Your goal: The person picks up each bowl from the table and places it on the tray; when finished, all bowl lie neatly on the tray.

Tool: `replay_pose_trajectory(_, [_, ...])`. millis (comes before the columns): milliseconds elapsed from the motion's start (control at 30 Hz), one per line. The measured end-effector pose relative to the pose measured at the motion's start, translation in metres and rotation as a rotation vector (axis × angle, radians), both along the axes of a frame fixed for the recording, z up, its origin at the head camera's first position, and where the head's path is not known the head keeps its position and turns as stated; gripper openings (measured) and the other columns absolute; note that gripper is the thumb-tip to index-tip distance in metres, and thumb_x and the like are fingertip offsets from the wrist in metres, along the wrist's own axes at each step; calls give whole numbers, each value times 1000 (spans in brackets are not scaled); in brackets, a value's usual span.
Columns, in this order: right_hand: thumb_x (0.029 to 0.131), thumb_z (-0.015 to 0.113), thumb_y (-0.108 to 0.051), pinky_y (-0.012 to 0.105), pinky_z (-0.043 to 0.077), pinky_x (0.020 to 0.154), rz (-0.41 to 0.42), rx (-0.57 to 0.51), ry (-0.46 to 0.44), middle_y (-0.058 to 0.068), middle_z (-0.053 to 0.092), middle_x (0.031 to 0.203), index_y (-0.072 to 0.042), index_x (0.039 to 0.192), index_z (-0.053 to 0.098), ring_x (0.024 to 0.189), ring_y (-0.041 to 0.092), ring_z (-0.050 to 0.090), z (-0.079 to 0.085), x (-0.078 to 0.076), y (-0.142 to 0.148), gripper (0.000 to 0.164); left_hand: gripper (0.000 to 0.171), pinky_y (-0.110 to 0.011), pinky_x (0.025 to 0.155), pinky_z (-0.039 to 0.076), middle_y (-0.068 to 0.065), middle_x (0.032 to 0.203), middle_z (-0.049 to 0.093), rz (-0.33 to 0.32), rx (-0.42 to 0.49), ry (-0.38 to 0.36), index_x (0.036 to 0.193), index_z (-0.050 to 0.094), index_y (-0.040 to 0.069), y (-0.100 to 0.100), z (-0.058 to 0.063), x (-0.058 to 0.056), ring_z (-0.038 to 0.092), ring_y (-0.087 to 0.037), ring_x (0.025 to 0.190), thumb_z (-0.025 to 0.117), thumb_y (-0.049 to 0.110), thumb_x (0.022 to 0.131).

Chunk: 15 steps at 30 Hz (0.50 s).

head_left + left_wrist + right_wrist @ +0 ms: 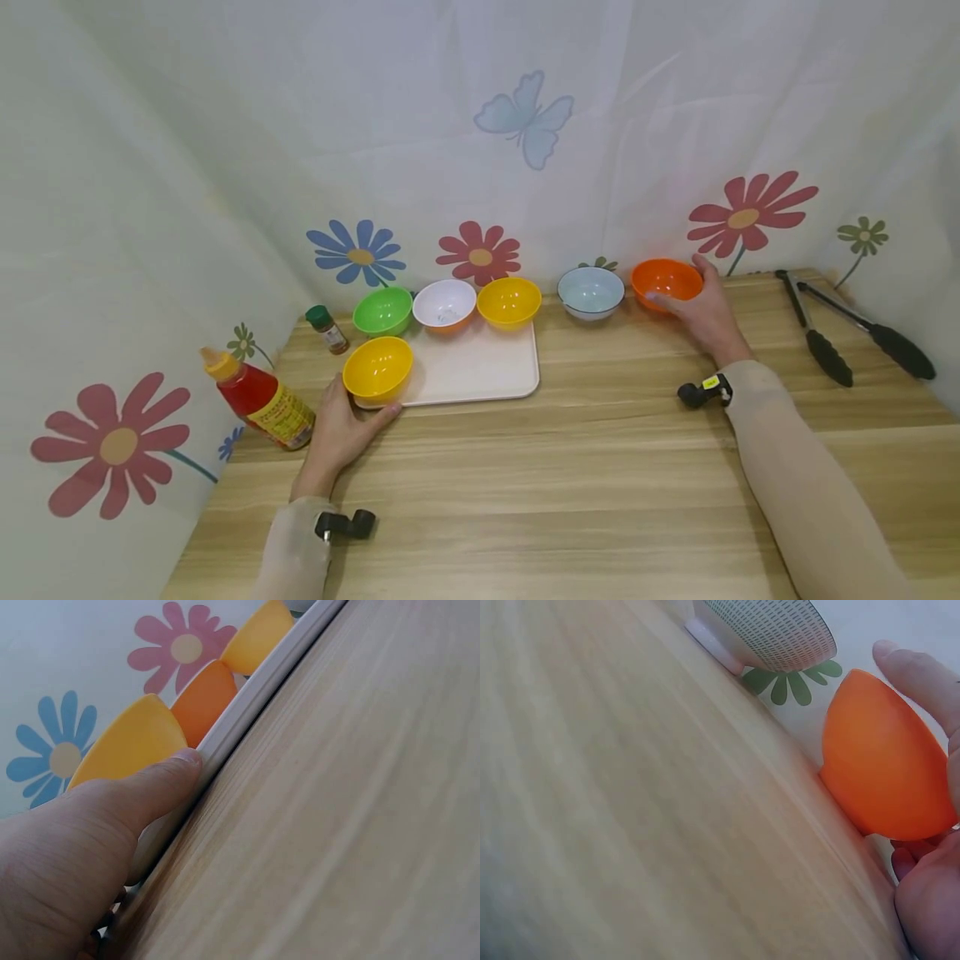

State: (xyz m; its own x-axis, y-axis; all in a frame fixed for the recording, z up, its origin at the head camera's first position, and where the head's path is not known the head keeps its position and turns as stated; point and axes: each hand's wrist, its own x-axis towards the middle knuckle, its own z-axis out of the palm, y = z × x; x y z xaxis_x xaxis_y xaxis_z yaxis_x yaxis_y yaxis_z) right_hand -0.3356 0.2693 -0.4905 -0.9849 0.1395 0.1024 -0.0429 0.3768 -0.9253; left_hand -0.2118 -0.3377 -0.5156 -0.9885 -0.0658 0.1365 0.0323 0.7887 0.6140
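My left hand (341, 435) is at the front left corner of a white tray (480, 371), beside a yellow bowl (377, 368). Its straight thumb (161, 784) lies along the tray's edge, near the bowl's base; the other fingers are mostly hidden. At the far right of the bowl row, my right hand (708, 321) is around an orange bowl (663, 282) that stands on the table. In the right wrist view the thumb stretches above the rim, apart from it, and the bent fingers (904, 862) lie by the bowl's lower side. A pale blue bowl (591, 292) stands left of it.
Along the tray's back are a green bowl (383, 312), a white bowl with an orange outside (446, 305) and another yellow bowl (509, 302). A green-capped spice jar (327, 330) and a red sauce bottle (262, 400) stand left. Black-tipped tongs (855, 325) lie right.
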Motion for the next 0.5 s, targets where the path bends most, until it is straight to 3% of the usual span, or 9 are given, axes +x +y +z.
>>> replay_pose_trajectory(500, [90, 92, -55, 67, 38, 131, 39, 19, 7, 23, 29, 177, -13, 178, 4, 152, 44, 39, -3, 4, -1, 131, 114, -64, 135, 30, -21, 167, 46, 2, 4, -6, 171, 30, 7, 0, 2, 1, 43, -42, 155, 87, 65, 91])
